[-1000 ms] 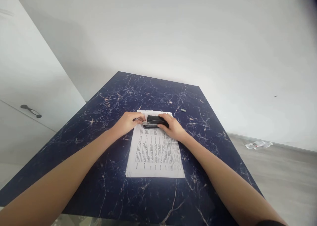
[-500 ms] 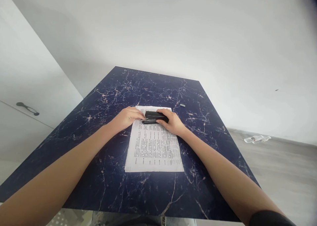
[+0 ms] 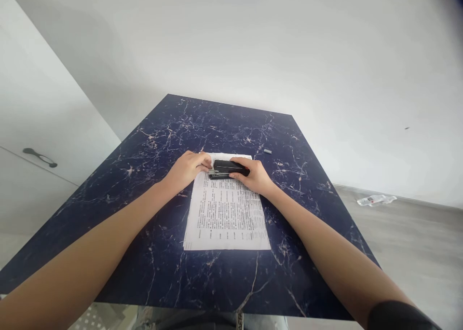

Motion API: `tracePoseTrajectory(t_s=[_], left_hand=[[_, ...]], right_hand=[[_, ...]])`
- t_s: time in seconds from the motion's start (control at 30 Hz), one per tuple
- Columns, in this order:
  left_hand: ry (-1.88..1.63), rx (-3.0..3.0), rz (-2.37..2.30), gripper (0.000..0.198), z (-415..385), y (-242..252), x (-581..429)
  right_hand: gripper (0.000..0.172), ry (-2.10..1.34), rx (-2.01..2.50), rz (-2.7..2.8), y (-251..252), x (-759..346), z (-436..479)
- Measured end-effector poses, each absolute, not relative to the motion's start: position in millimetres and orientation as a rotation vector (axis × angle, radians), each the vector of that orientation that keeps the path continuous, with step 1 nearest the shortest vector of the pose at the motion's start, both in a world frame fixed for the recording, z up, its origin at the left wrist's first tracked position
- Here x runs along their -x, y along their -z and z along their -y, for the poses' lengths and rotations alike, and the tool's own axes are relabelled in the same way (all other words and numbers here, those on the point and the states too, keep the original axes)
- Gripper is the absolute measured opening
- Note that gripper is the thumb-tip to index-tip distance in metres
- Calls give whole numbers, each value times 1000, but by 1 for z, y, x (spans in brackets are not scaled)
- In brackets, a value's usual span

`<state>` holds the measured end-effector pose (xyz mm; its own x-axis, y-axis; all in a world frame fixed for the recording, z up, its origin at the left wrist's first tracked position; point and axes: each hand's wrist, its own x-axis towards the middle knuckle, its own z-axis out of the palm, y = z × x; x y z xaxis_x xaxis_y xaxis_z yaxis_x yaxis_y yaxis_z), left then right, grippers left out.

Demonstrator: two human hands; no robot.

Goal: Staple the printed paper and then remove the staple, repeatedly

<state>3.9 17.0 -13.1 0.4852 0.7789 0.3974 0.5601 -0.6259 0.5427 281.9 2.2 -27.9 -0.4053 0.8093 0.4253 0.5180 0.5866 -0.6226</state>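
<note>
Paper stack (image 3: 224,240) is closest, with a black stapler (image 3: 226,166) sitting crosswise near its far end, between the hands. Right hand (image 3: 255,176)'s wrapped round its right end; left hand (image 3: 188,167)'s fingers bunch beside the other, can't tell if gripping.

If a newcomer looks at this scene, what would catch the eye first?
Probably the dark blue, pale-veined tabletop, spread across the middle, below the pale wall. Next may come the black stapler over the far part of the printed sheets, in the right hand's grip, with the left hand's grip at its left end.
</note>
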Motion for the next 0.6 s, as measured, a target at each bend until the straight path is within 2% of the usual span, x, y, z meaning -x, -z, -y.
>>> tracePoseTrajectory(t_s=[0.2,0.33,0.6], left_hand=[[-1021,-2230,-1044,16,-11,7,-9],[-1072,-2131,-1012,8,-7,5,-11],[-1184,-2089,-868,14,8,1,-5]], right_hand=[[48,-641,1057,1925,28,-286,-2],[48,-753,1023,1876,27,-289,-1],[46,-1103,846,1563,24,-289,4]])
